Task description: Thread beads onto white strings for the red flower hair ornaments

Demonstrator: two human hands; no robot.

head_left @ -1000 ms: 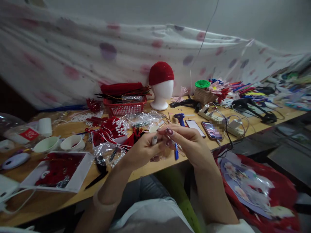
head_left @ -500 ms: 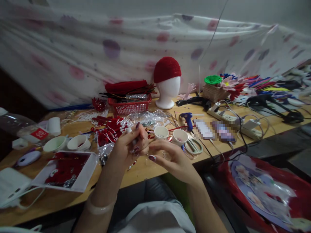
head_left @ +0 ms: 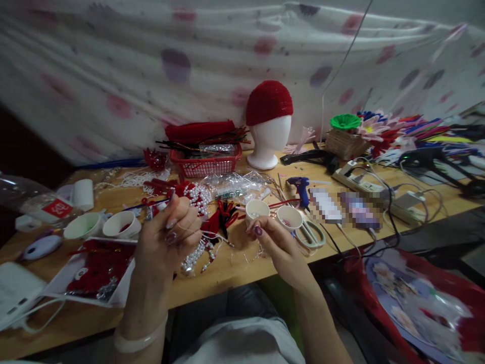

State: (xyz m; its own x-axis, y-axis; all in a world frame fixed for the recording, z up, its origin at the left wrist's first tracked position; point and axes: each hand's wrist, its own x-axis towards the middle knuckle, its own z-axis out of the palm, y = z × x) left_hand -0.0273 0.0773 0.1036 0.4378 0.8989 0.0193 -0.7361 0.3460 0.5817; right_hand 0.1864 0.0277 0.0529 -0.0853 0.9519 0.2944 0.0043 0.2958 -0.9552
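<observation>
My left hand (head_left: pixel 170 237) is raised over the wooden table (head_left: pixel 235 268) with its fingers curled and pinched on something thin that I cannot make out. A fine wire or thread runs from it toward my right hand (head_left: pixel 271 242), whose fingertips are pinched together just in front of a small white cup (head_left: pixel 256 209). A second small cup (head_left: pixel 288 217) stands right beside it. Below my left hand a strand of white pearl beads (head_left: pixel 194 258) lies on the table. Behind it sits a red piece with pearls (head_left: pixel 195 194).
Pale green scissors (head_left: pixel 310 233), a blue glue gun (head_left: pixel 301 186) and two phones lie to the right. A red basket (head_left: pixel 206 164) and a foam head with a red cap (head_left: pixel 268 124) stand at the back. A white tray of red pieces (head_left: pixel 96 268) lies left; a power strip (head_left: pixel 364 184) right.
My hands have drawn apart: the left moved left and up, the right settled by the small cups. The white tube seen in my left hand earlier no longer shows. The view shifted left.
</observation>
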